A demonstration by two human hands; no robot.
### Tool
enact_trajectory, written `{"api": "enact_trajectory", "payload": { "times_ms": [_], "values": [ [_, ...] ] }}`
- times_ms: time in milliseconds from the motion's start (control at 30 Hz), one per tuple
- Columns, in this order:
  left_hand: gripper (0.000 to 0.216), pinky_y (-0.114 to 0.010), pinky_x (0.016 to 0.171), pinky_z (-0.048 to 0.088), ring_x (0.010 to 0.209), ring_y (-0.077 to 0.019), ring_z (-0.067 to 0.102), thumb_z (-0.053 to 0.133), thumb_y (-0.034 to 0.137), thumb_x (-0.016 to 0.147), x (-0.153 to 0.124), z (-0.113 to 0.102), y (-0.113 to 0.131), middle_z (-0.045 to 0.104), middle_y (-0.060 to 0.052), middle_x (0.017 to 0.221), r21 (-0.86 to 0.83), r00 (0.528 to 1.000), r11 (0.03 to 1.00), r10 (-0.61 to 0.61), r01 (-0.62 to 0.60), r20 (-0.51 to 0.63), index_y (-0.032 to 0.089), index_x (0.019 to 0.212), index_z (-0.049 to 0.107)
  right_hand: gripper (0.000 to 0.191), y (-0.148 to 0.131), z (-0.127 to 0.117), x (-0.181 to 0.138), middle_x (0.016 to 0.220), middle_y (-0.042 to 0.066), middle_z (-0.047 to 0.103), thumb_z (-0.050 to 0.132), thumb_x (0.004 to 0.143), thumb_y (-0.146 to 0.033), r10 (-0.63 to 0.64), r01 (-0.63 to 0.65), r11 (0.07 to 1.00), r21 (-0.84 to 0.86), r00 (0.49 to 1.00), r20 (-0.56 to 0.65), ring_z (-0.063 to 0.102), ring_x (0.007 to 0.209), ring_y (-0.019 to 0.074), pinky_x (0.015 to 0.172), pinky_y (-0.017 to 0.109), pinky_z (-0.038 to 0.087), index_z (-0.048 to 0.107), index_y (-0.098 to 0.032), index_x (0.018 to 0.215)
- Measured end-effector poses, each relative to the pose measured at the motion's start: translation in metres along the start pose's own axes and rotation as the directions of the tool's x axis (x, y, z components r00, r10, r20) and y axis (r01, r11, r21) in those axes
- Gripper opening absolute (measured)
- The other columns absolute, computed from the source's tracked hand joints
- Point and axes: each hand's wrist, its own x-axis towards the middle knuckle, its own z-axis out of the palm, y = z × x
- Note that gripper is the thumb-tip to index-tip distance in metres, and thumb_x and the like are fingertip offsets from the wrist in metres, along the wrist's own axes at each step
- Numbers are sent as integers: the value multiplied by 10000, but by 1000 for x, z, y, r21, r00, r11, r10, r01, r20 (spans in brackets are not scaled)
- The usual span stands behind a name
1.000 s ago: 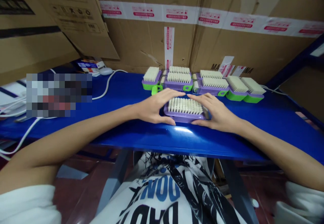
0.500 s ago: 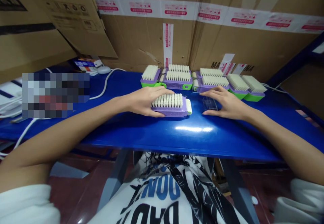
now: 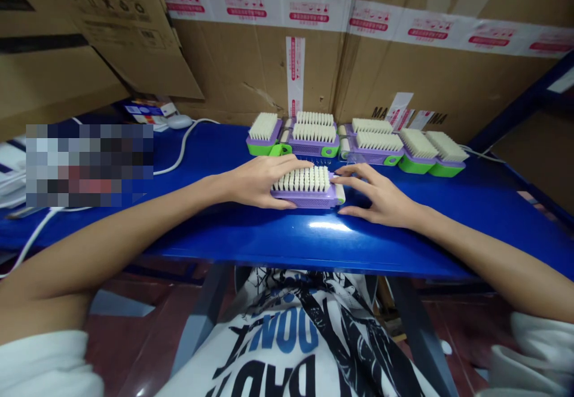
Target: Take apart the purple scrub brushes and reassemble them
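Half a second ago the right hand (image 3: 381, 197) lay flat well to the right of the purple plastic scrubbing brush with cream bristles (image 3: 305, 186); now it has come back left, and its fingertips (image 3: 337, 177) touch the brush's right end, at the pale green end cap (image 3: 341, 193). The brush has barely shifted and sits just above the middle of the frame, bristles up, on the glossy blue table (image 3: 314, 235).

The left hand (image 3: 255, 182) has its grip clamped on the brush's left end, thumb along the near side and fingers over the far edge. The right hand's grip is spread apart, fingers extended, only touching and not closed on anything.

To handle this well, I judge the left hand should hold the body flat and steady against the table while the right works at the end cap, pressing straight along the brush's length instead of down on the bristles, so that the brush neither tips nor slides.

Farther back, across the upper middle of the frame, a row of purple and green brushes (image 3: 359, 143) stands just beside the taped brown cardboard boxes (image 3: 269, 68). A white cable (image 3: 182, 152) runs across the table at upper left.
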Motion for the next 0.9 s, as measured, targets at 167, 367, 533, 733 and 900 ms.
{"api": "enact_trajectory", "payload": {
  "times_ms": [167, 367, 533, 733, 900],
  "values": [
    [1001, -532, 1264, 596, 1463, -406, 747, 926, 719, 941, 5, -8, 6, 739, -240, 1628, -213, 996, 973, -84, 90, 36, 177, 1723, 613, 591, -3, 3, -5, 1490, 238, 806, 642, 1188, -602, -126, 126, 982, -141, 992, 7, 837, 1286, 380, 1043, 544, 738, 707, -162, 1577],
    [891, -389, 1006, 687, 1184, -306, 834, 824, 858, 929, 17, -21, 17, 848, -155, 1430, -520, 922, 762, -342, 386, 182, 187, 1514, 799, 478, -22, -7, -4, 1453, 134, 872, 618, 1206, -308, 25, -29, 999, -19, 978, -207, 906, 1172, 255, 984, 340, 747, 654, -197, 1670],
    [703, -492, 1175, 657, 1321, -333, 809, 871, 726, 964, 17, -21, 24, 842, -148, 1468, -380, 944, 871, -329, 313, 23, 226, 1456, 825, 399, -18, -4, 1, 1354, 134, 899, 661, 1163, -331, 82, -66, 992, 110, 986, -147, 904, 1131, 253, 1015, 353, 738, 773, -154, 1503],
    [335, -573, 1232, 591, 1352, -336, 737, 794, 508, 1100, 51, -35, 50, 830, -156, 1405, -2, 990, 994, 111, -112, -84, 259, 1323, 813, 416, -15, -2, 4, 1261, 132, 920, 664, 1156, -449, 249, -226, 937, 268, 967, -56, 894, 1070, 277, 1016, 414, 722, 822, -176, 1428],
    [312, -479, 1054, 599, 1267, -362, 737, 750, 414, 1111, 97, -21, 53, 785, -200, 1400, 119, 965, 962, 233, -247, 122, 213, 1347, 791, 339, -14, -4, 6, 1034, 88, 914, 732, 1124, -524, 276, -242, 902, 356, 960, -48, 861, 904, 248, 852, 347, 670, 841, -203, 1124]
  ]
}}
